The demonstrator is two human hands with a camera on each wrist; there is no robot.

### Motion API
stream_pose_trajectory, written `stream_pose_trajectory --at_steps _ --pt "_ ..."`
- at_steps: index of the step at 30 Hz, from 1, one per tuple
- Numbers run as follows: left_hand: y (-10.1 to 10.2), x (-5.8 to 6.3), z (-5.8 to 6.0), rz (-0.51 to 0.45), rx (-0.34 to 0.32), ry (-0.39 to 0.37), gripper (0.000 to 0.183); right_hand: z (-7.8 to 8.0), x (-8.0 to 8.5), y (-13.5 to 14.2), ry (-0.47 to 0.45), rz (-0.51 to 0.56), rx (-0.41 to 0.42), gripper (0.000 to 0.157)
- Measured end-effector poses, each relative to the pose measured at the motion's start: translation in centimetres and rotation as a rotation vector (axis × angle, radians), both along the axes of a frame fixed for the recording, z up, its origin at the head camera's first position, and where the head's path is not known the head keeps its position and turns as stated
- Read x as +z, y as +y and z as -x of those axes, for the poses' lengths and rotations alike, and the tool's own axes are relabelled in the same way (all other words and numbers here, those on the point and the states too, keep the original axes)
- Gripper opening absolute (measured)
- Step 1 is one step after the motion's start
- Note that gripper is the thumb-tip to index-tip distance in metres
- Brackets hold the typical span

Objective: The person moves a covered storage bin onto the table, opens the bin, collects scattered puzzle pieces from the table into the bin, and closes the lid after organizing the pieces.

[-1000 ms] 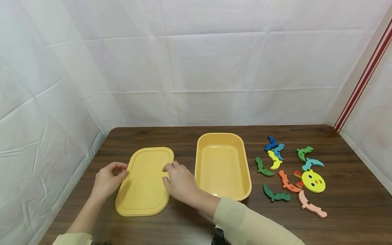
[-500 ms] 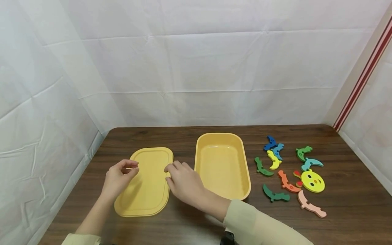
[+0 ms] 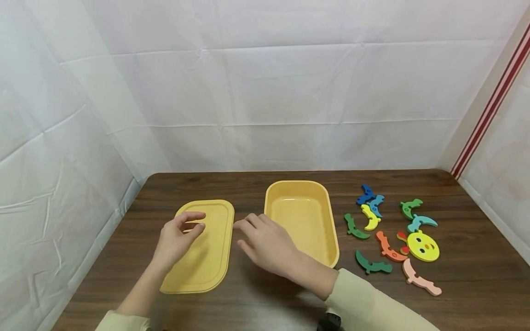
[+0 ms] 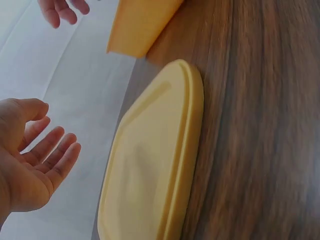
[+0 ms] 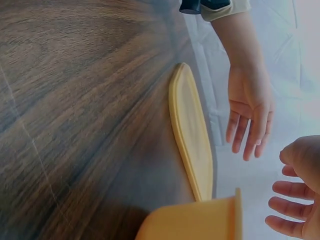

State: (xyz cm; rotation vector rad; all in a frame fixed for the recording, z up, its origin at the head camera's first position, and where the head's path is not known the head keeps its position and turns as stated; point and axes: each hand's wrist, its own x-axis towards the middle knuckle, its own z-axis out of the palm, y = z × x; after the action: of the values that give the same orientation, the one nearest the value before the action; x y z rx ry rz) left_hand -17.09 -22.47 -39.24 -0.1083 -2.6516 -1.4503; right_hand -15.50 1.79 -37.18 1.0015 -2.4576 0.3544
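Observation:
A flat yellow lid [image 3: 211, 257] lies on the table at the left, and a deeper yellow box [image 3: 300, 216] stands beside it. My left hand [image 3: 178, 239] hovers above the lid with its fingers loosely bent and holds nothing; in the left wrist view a gap shows between that hand [image 4: 30, 155] and the lid [image 4: 145, 165]. My right hand [image 3: 267, 243] is in the air between lid and box, covering part of the box's left wall. Its fingers are relaxed and spread, as the right wrist view shows of the hand [image 5: 300, 185], with nothing in them.
At the right of the table lie several coloured curved wooden pieces, among them a dark green one [image 3: 372, 265], a pink one [image 3: 419, 278] and an orange one [image 3: 389, 248]. A round yellow face piece [image 3: 423, 246] lies with them. White cloth [image 3: 265, 92] hangs behind the table.
My right hand has moved off the lid's right edge toward the box. The left hand has moved rightward from the lid's left edge to over the lid. Lid and box have stayed put.

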Motion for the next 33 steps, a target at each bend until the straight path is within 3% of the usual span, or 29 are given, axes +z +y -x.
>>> stream_pose_trajectory --at_steps 4,9,14,25,33 --pt "1.0 0.0 0.3 -0.056 -0.041 -0.006 0.029 -0.3 0.5 1.1 -0.025 -0.008 0.005 0.03" --pt "2.3 -0.2 0.6 -0.145 -0.079 -0.03 0.031 -0.1 0.5 2.3 0.011 0.017 0.023 0.031" --pt "3.6 -0.3 0.7 -0.204 -0.095 -0.099 0.035 0.3 0.6 3.8 0.016 0.021 0.007 0.033" --pt "6.7 -1.1 1.1 -0.182 -0.132 -0.194 0.041 1.2 0.4 7.5 -0.041 0.048 -0.053 0.035" --pt "8.8 -1.6 1.3 -0.255 -0.17 -0.232 0.044 1.2 -0.8 9.7 -0.047 0.024 -0.066 0.036"
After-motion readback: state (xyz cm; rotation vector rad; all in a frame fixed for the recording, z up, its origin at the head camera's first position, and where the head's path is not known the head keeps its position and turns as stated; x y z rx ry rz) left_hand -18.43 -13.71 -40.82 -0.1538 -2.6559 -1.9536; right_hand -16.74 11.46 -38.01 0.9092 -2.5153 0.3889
